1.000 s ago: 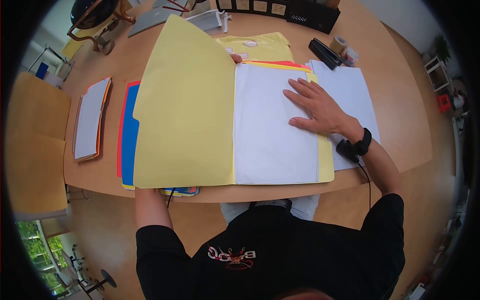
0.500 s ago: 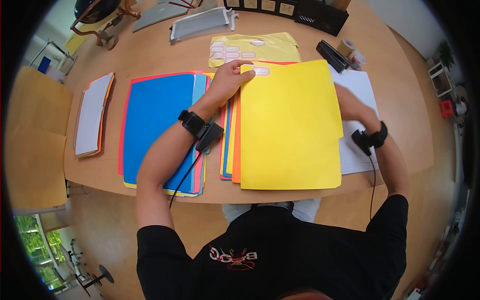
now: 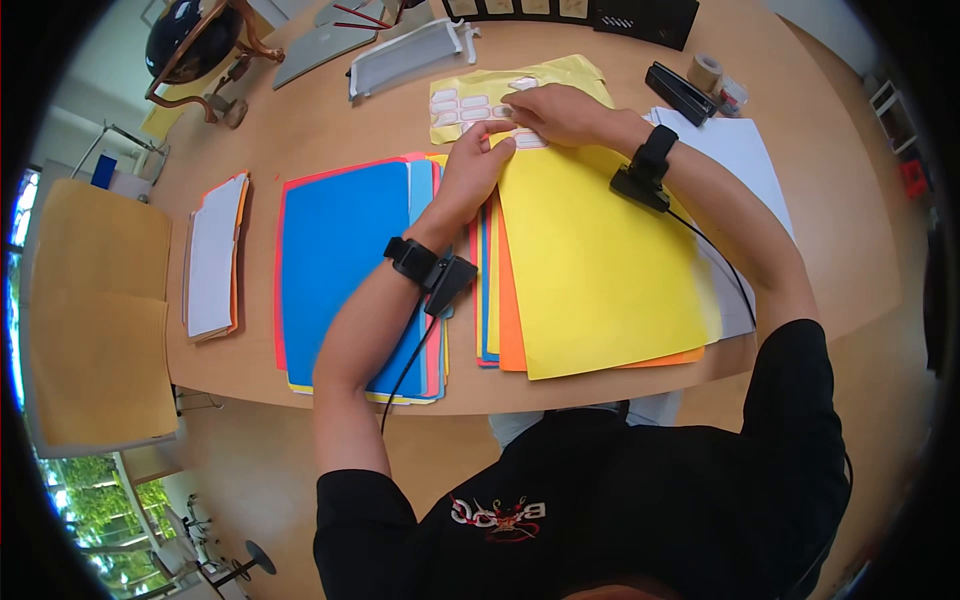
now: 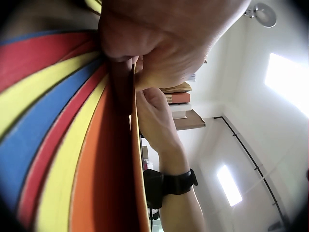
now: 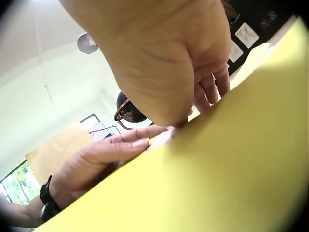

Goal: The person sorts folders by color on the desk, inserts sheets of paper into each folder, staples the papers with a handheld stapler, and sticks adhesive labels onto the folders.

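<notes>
A bright yellow file folder (image 3: 605,265) lies at a slant, its upper left corner raised off a stack of coloured folders. My left hand (image 3: 470,180) pinches that corner, thumb on the front and fingers behind, as the right wrist view also shows. My right hand (image 3: 565,113) grips the top edge just beside it, thumb close to a white, red-bordered label (image 3: 530,140). Its fingers (image 5: 208,87) reach over behind the edge. Below, an orange folder (image 3: 513,340) tops the stack, whose red, yellow and blue edges fan out in the left wrist view.
A blue-topped folder pile (image 3: 345,270) lies left of the stack, with a smaller paper-topped pile (image 3: 215,260) farther left. Behind the hands is a yellow sheet (image 3: 590,80) with several labels. White paper (image 3: 765,185), a black stapler (image 3: 680,92) and a tape roll (image 3: 704,70) sit right.
The folder, first spread open with white paper inside, was closed with its yellow cover up, then turned aslant. My right hand moved from the right side to the top edge beside my left hand.
</notes>
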`<move>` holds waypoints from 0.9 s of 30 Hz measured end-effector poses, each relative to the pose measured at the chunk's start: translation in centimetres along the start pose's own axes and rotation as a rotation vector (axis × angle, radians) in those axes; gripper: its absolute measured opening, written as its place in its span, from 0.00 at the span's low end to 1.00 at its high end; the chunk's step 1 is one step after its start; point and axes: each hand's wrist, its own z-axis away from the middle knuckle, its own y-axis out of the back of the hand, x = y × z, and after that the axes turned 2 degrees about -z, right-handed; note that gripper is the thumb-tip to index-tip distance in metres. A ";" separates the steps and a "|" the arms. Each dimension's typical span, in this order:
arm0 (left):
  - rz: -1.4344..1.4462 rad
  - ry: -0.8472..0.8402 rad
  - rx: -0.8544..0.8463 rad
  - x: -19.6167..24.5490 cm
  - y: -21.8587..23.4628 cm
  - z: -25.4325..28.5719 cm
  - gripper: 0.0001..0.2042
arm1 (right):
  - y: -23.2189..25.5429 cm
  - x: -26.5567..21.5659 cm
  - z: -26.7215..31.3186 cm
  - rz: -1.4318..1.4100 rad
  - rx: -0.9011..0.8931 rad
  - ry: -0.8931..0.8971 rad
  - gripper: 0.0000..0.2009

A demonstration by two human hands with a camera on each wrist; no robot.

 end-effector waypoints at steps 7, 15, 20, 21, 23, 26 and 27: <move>0.061 -0.005 0.039 -0.3 0.1 -0.4 0.15 | 1.6 -3.1 1.9 -0.209 0.226 -0.097 0.19; 0.274 -0.064 0.116 -0.1 -0.5 0.0 0.15 | 4.6 -1.6 5.1 -0.304 0.072 -0.254 0.19; 0.348 -0.022 0.257 0.4 -0.2 0.0 0.14 | 3.7 2.7 9.7 -0.134 0.463 -0.374 0.23; 0.351 -0.024 0.263 0.0 0.0 -0.3 0.14 | 3.4 2.9 10.5 -0.133 0.460 -0.368 0.23; 0.430 -0.033 0.297 -0.6 0.2 -0.9 0.13 | 2.8 2.5 12.1 -0.712 0.594 -0.526 0.22; 0.464 -0.017 0.212 -0.5 0.4 -0.8 0.13 | 1.3 3.2 13.2 -1.153 0.524 -0.668 0.20; 0.461 -0.016 0.215 -0.3 0.3 -0.7 0.13 | 1.0 2.7 13.0 -1.182 0.560 -0.603 0.20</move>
